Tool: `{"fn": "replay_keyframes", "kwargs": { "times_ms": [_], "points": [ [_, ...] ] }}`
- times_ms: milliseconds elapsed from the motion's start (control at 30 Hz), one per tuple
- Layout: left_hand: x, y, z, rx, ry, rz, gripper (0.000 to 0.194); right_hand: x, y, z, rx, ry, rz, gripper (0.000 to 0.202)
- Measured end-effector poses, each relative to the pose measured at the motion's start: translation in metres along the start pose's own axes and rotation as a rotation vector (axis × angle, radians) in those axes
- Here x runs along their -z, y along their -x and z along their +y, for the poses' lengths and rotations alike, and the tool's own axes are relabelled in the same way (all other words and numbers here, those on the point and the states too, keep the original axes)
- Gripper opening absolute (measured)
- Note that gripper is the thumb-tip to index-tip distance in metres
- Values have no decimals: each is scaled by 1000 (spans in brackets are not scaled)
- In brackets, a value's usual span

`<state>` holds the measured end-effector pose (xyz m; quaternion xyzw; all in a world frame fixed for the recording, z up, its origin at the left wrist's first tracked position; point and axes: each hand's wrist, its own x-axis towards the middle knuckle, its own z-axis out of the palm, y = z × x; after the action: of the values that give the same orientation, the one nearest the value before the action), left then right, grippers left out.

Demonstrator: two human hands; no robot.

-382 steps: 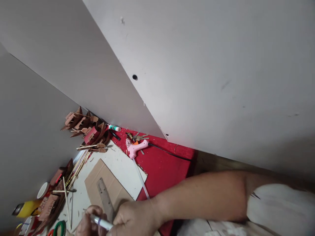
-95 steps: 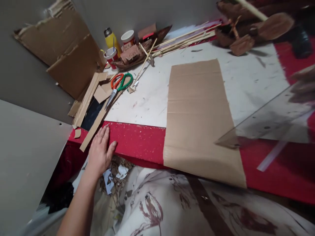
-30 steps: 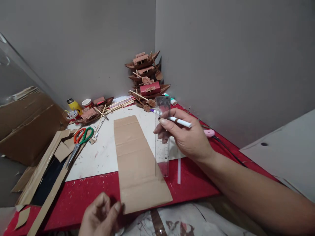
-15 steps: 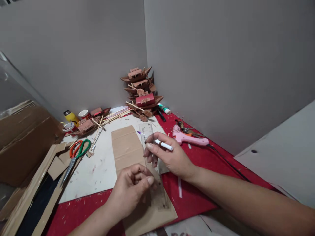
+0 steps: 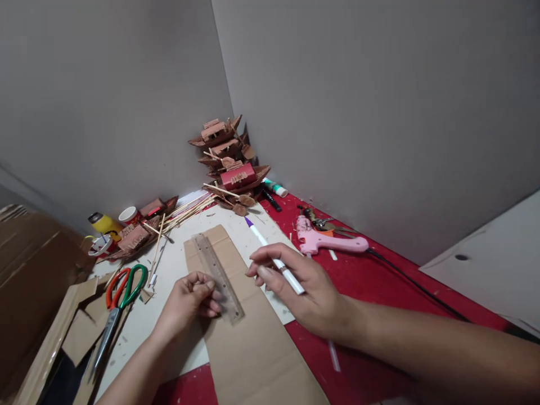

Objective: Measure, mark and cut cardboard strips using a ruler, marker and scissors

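Observation:
My left hand (image 5: 189, 301) pinches the left edge of a clear plastic ruler (image 5: 217, 273). The ruler lies over the far left part of a long cardboard strip (image 5: 257, 337), slanting along it. Between the thumb and fingers of my right hand (image 5: 295, 287) is a white marker pen (image 5: 258, 233), its purple end pointing up and away from me. That hand hovers by the right edge of the cardboard, with the pen apart from the surface. Part of the ruler's left edge is hidden behind my left fingers.
Scissors (image 5: 120, 309) with orange and green handles lie at left beside a cardboard box (image 5: 37, 292). A pink glue gun (image 5: 333, 243) with a black cord rests at right. Stacked model boats (image 5: 238, 177), thin sticks (image 5: 189, 212), paper cups (image 5: 130, 215) and a yellow bottle (image 5: 104, 225) stand at the back.
The ruler has moved from the cardboard's right side to its left, and my left hand now grips it. My right hand has moved right, off the ruler, with the pen. The view has shifted.

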<state>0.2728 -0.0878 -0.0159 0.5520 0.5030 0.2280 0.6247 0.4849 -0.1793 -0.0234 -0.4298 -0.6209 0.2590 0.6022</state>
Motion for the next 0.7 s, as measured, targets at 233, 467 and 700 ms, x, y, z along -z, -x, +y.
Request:
{"fn": "replay_keyframes", "kwargs": {
  "times_ms": [233, 467, 700],
  "points": [
    [2, -21, -5, -3, -181, -7, 55, 2, -1, -1, 44, 83, 13, 16],
    [7, -21, -21, -348, -565, 256, 38, 2, -1, -1, 46, 152, 26, 16],
    [4, -29, -34, -745, -1191, 75, 56, 1, -2, 3, 13, 195, 67, 14]
  ]
}}
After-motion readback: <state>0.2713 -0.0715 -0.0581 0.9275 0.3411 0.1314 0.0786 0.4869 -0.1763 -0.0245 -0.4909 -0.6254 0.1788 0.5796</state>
